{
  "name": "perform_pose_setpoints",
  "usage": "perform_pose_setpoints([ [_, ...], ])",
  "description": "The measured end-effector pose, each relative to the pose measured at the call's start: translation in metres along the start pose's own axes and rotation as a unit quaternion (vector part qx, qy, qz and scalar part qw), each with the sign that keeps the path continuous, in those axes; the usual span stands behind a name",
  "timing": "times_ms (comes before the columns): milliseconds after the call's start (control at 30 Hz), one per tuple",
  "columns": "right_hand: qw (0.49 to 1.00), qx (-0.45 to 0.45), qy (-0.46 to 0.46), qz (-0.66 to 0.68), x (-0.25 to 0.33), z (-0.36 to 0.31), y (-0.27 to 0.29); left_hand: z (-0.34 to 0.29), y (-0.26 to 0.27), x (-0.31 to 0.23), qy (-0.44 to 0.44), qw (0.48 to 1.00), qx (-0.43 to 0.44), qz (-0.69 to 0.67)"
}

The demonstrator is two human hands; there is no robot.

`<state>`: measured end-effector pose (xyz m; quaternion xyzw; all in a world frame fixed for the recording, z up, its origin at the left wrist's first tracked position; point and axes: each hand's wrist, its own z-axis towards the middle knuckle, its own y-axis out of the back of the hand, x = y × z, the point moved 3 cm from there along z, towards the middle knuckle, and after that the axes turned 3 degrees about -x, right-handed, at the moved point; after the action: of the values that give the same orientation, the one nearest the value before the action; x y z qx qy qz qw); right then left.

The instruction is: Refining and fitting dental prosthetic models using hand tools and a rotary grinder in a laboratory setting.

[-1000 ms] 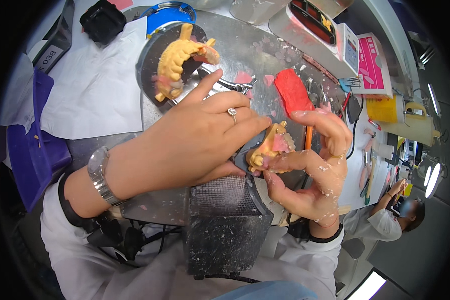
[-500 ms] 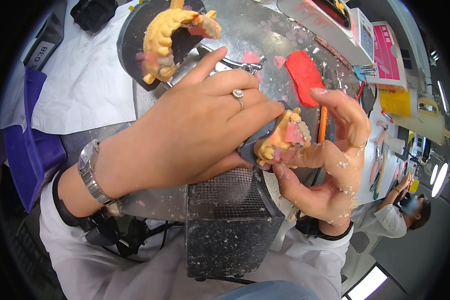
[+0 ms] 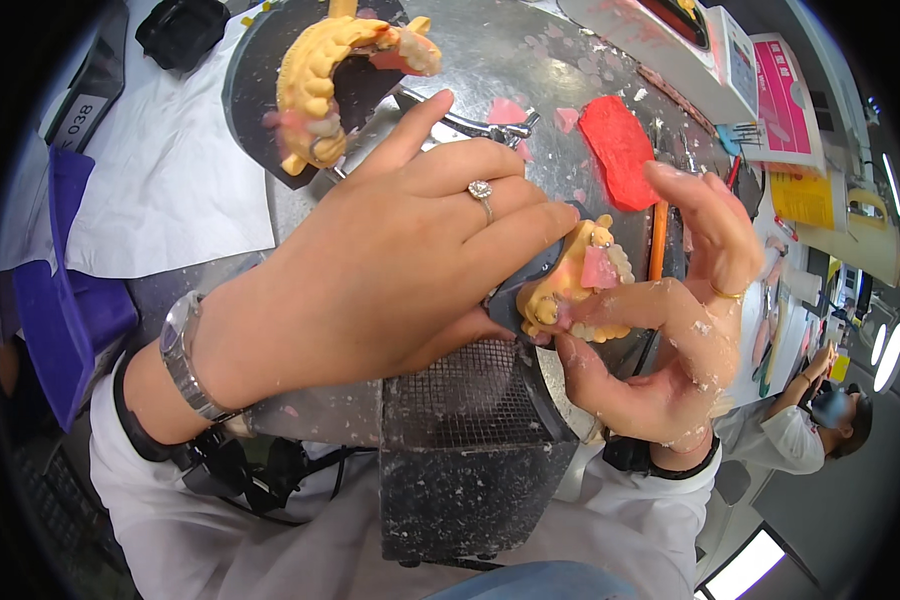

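Note:
My left hand (image 3: 390,260), with a ring and a wristwatch, grips the dark base of a yellow dental cast (image 3: 570,290) that carries pink wax and small teeth. My right hand (image 3: 670,340), dusted white, pinches the front of the same cast with thumb and forefinger. An orange-handled tool (image 3: 658,240) stands behind the cast, by my right palm; whether the hand holds it is hidden. A second yellow cast (image 3: 320,80) with pink wax lies on a dark round plate (image 3: 250,90) at the upper left.
A black mesh-topped box (image 3: 470,450) stands under the hands. A red wax slab (image 3: 620,150) and pink scraps lie on the metal tray (image 3: 510,50). White paper (image 3: 150,190) and a blue cloth (image 3: 60,300) lie left. Another person (image 3: 820,420) sits at lower right.
The view has drawn closer to the hands. Both hands stay on the cast, and my right fingers have shifted along its front; my right index finger lifted.

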<state>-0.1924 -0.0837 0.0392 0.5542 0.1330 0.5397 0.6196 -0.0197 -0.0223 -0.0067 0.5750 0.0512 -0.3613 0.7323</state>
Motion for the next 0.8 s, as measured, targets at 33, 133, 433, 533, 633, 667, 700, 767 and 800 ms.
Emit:
perform_pose_setpoints([
  [33, 0.999, 0.021, 0.018, -0.028, 0.001, 0.001, 0.000, 0.000, 0.000, 0.000, -0.001, 1.000, 0.000, -0.001],
  [133, 0.997, 0.022, 0.046, -0.056, 0.003, 0.001, 0.001, -0.002, 0.001, 0.001, -0.002, 1.000, 0.006, -0.004],
  [433, 0.994, 0.041, 0.060, -0.079, 0.010, 0.012, 0.004, 0.000, 0.004, 0.001, -0.010, 0.999, 0.030, -0.003],
  [533, 0.994, 0.050, 0.063, -0.070, 0.009, 0.013, 0.004, 0.000, 0.004, 0.002, -0.012, 0.999, 0.031, 0.003],
  [633, 0.992, 0.061, 0.069, -0.087, 0.009, 0.014, 0.004, 0.000, 0.003, 0.002, -0.014, 1.000, 0.027, 0.006],
  [667, 0.992, 0.061, 0.068, -0.088, 0.009, 0.012, 0.004, 0.000, 0.003, 0.003, -0.016, 0.999, 0.027, 0.007],
  [700, 0.994, 0.053, 0.064, -0.075, 0.007, 0.010, 0.003, -0.001, 0.003, 0.003, -0.017, 0.999, 0.027, 0.010],
  [767, 0.995, 0.044, 0.060, -0.063, 0.001, 0.004, -0.002, -0.002, 0.001, 0.003, -0.019, 0.999, 0.024, 0.019],
  [800, 0.997, 0.010, 0.065, -0.037, -0.004, -0.001, -0.004, -0.002, 0.001, 0.002, -0.023, 0.999, 0.022, 0.026],
])
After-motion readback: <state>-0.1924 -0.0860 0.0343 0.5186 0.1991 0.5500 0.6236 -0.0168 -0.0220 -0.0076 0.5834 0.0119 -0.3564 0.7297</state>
